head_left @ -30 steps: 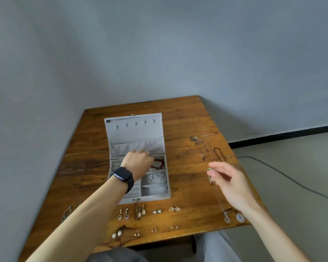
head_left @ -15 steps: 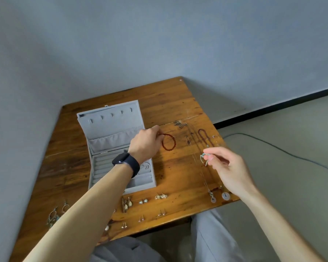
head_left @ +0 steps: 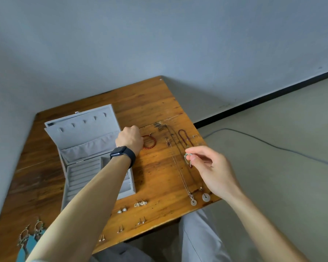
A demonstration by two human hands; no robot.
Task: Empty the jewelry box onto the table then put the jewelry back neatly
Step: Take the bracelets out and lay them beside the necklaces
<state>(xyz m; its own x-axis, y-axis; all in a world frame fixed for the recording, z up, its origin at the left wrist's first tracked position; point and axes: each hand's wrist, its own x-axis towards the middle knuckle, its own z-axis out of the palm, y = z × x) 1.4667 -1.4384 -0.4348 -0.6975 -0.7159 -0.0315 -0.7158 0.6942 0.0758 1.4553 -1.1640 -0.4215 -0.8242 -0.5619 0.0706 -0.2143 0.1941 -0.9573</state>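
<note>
The grey jewelry box stands open on the wooden table, lid upright. My left hand, with a dark watch at the wrist, reaches past the box's right side and holds a red bead bracelet low over the tabletop. My right hand hovers above the table's right part, pinching a small greenish chain piece between thumb and fingers. Long necklaces with round white pendants lie stretched out under it. My left forearm hides part of the box's compartments.
Several pairs of small earrings lie in rows near the table's front edge. Large dangling earrings sit at the front left. A dark red cord loop lies at the far right. A cable runs across the floor.
My left hand lifted the red bracelet out of the box and carried it right, down toward the tabletop. My right hand kept its pinch on the small chain. The view swung left.
</note>
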